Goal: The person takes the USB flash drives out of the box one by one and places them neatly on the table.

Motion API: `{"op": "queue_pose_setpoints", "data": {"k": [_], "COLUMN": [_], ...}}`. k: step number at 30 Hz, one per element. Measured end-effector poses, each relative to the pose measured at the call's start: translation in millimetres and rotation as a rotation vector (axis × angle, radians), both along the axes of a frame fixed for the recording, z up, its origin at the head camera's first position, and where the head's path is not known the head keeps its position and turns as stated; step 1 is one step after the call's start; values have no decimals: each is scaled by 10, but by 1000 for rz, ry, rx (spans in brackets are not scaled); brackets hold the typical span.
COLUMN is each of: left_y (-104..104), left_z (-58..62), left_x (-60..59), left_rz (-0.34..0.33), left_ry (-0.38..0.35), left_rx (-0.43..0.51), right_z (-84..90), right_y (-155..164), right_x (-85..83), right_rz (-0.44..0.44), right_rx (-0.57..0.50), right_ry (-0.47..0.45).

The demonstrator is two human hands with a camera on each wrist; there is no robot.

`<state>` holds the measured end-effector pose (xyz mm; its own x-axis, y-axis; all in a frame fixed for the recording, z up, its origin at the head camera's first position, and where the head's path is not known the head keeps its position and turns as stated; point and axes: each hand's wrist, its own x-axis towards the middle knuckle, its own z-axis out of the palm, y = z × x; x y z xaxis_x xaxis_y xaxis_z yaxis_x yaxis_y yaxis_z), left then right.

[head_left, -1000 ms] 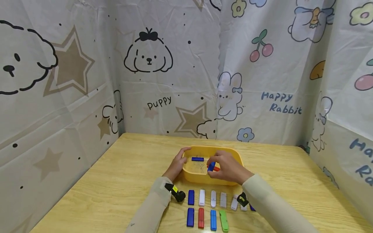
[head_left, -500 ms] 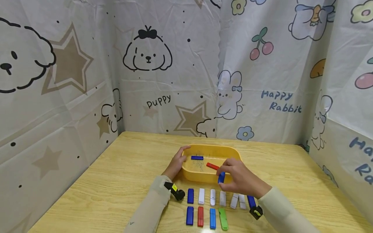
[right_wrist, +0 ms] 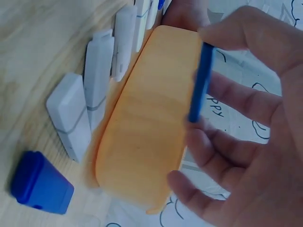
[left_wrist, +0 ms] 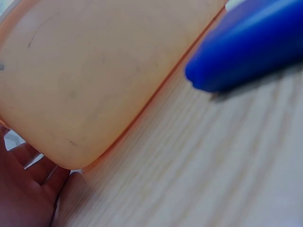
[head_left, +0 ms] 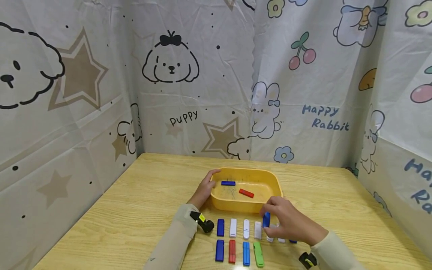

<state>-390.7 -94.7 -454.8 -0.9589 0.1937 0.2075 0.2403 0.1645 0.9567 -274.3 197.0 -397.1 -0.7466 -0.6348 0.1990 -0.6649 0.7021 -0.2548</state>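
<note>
My right hand (head_left: 293, 221) pinches a blue USB stick (head_left: 266, 220) between thumb and fingertips, above the row of sticks in front of the yellow plastic basin (head_left: 236, 205). The right wrist view shows this blue USB stick (right_wrist: 201, 82) edge-on, held by its ends. My left hand (head_left: 203, 190) grips the left end of the basin at its rim. Inside the basin lie a dark blue stick (head_left: 228, 183) and a red stick (head_left: 246, 193). The right hand partly covers the right end of the far row.
Two rows of sticks lie before the basin. The far row has a dark blue one (head_left: 221, 227) and several white ones (head_left: 233, 227). Nearer are a dark blue, a red (head_left: 232, 251), a light blue (head_left: 246, 253) and a green one (head_left: 258, 254). Printed cloth (head_left: 189, 93) surrounds the table.
My right hand has come out of the basin with the blue USB stick, moving right and toward me, over the far row. The left hand stays at the basin's end.
</note>
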Motion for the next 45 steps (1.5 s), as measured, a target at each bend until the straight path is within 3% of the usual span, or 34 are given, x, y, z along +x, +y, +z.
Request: {"op": "queue_pose_setpoints", "data": {"k": [4, 14, 22, 25, 35, 45], "left_y": [15, 26, -10, -3, 10, -19], "left_z": [181, 169, -97, -140, -129, -118], "left_x": [165, 139, -131, -150, -140, -165], "left_rz": [-6, -2, -9, 5, 11, -22], "left_ry": [3, -28, -26, -29, -28, -48], "left_rx": [-37, -39, 1, -1, 0, 12], "right_z": [13, 59, 83, 66, -24, -32], "right_y": [43, -13, -74, -99, -126, -146], "right_x": [68, 191, 302, 328, 342, 346], "right_rz": [4, -26, -25, -34, -8, -41], "right_rx": [43, 158, 207, 229, 296, 311], "right_ry": [-100, -309, -374, -390, -330, -379]}}
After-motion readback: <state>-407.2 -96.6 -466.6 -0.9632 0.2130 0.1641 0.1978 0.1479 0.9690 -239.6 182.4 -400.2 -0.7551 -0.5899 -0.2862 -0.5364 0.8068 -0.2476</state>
